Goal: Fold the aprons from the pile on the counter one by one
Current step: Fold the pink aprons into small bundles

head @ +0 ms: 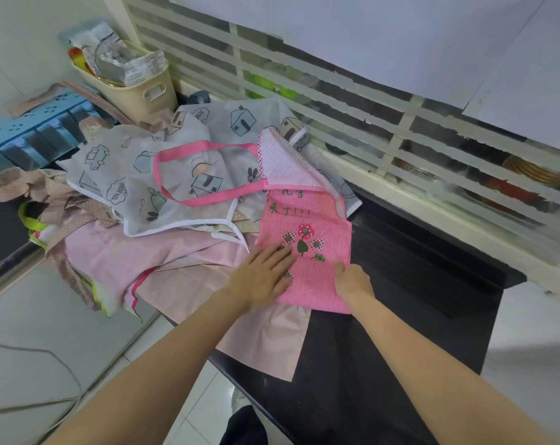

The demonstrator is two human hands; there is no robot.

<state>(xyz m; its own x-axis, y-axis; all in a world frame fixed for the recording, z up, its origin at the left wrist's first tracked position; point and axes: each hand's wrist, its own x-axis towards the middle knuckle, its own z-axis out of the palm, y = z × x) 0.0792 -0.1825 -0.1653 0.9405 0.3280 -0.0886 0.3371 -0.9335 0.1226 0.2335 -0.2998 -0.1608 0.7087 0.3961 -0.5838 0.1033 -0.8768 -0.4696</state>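
at the far left a blue perforated crate [31, 133] is sitting at the back of the desk [400, 300], and what is lying inside it cannot be told. just right of it a beige basket [143, 91] is standing against the wall, holding crumpled clear and printed plastic packets [118, 56] that are sticking up above its rim.

in front of these, the pile of aprons [118, 220] is spreading across the left part of the dark desk: brown dotted cloth, a pale pink one hanging over the near edge, and a grey see-through one printed with houses [208, 136] lying on top.

right of the pile, the pink apron [317, 277] is lying folded into a narrow strip, partly on the pale pink cloth and partly on the bare desk. it is showing fine pink stripes, green lettering, and a patch of flowers (one red, with a green leaf under it). its top corner is turning back to show a lighter checked underside, and its pink neck loop [188, 175] is trailing left over the grey apron.

the left hand [262, 277] is pressing flat, fingers straight, on the strip's left edge. the right hand [352, 281] is curling its fingers and pinching the strip's right edge near the bottom.
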